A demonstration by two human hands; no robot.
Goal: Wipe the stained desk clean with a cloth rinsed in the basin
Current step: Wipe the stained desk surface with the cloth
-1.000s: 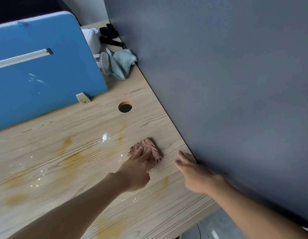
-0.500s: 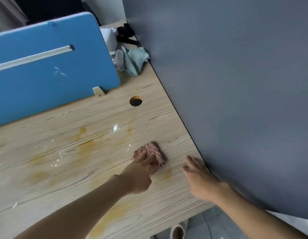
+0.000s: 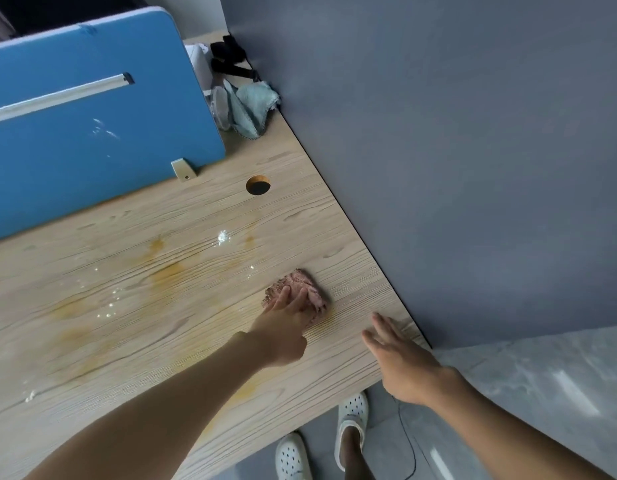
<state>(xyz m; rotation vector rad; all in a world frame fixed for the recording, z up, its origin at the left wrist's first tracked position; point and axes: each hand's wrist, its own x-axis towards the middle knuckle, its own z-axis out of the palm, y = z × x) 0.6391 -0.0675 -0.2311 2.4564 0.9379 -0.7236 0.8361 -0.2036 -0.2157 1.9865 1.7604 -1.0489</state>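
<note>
Lying soft and limp under the left hand's straight, close-set fingers, the pink cloth probably needs flat pressure on its middle, while the right hand is spread-fingered at the stained desk's edge.

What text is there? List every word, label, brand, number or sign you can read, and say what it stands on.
None can be read. The blue divider panel, the wooden desk, the pink cloth, the grey wall and the white clogs show no print. The white flecks on the panel are not letters.
</note>
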